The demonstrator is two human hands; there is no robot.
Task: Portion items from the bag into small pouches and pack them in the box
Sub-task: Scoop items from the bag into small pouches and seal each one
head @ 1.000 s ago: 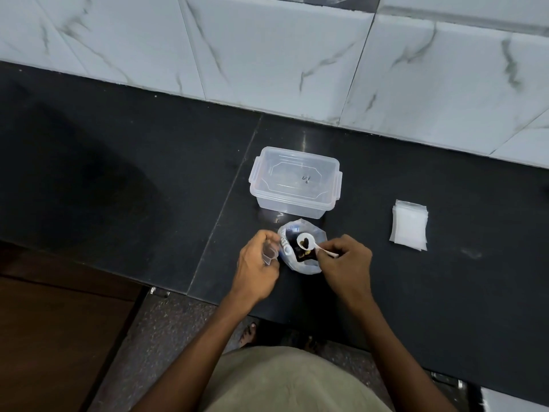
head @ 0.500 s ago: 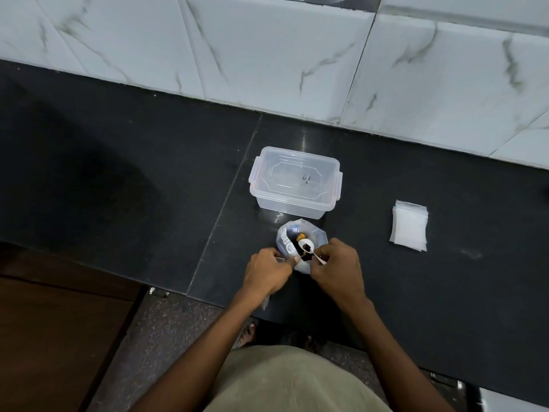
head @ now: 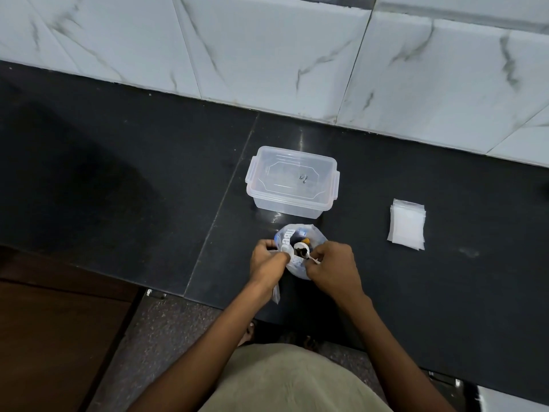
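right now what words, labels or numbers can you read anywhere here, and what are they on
Bag: white print on a blue patch, seen sideways, seems to read "NBC"; I can't be sure of the letters.
Clear box lid: a small dark mark near the middle, too small to read.
Stack of pouches: no print that I can see.
Spoon, counter and wall tiles: no text.

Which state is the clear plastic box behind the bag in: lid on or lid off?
Lid on. The box shows a moulded lid panel across its top, and the side clips sit down against its walls. No pouches are visible inside.
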